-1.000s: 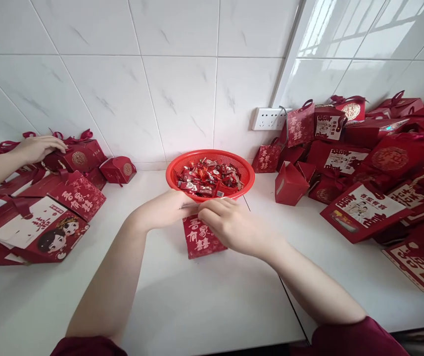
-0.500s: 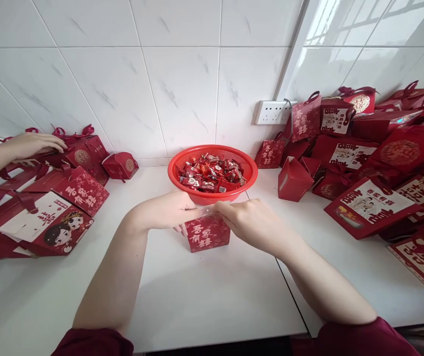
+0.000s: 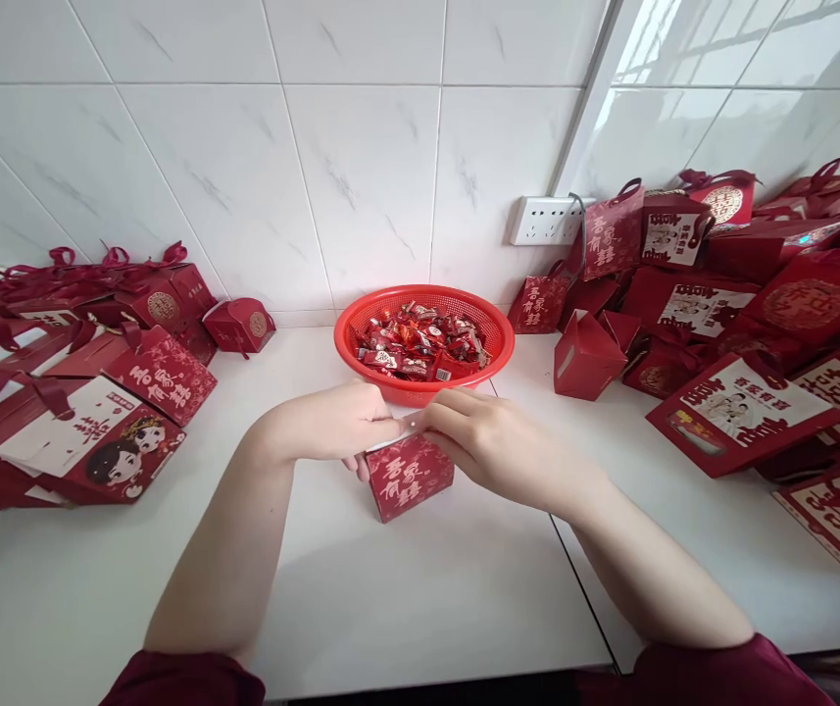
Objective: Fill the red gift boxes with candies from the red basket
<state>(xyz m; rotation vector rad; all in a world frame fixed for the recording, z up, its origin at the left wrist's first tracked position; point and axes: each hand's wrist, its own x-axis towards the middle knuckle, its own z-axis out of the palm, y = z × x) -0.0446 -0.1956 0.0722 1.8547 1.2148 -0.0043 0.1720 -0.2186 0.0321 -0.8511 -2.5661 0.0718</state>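
A small red gift box point(image 3: 412, 478) with white characters stands on the white table in front of me, turned slightly. My left hand point(image 3: 335, 422) grips its left side and top edge, thumb pointing inward and fingertips showing behind the corner. From the right, my right hand point(image 3: 474, 431) pinches the pale upper flap of the same box. Both hands meet at the top, so most of the opening and the back of the box are hidden. Just behind them sits a red plastic basket point(image 3: 346, 345) holding wrapped sweets point(image 3: 423, 338).
Red gift boxes with ribbons point(image 3: 88, 431) are piled on the left, one small box point(image 3: 239, 326) beside them. More red boxes and bags point(image 3: 739, 412) crowd the right, near an open-topped box point(image 3: 588, 358). A power socket point(image 3: 546, 221) is on the tiled wall.
The box has turned a little and its lower edge sits nearer to me. My right fingers have closed further over its top. Another person's hand has left the boxes at the left.
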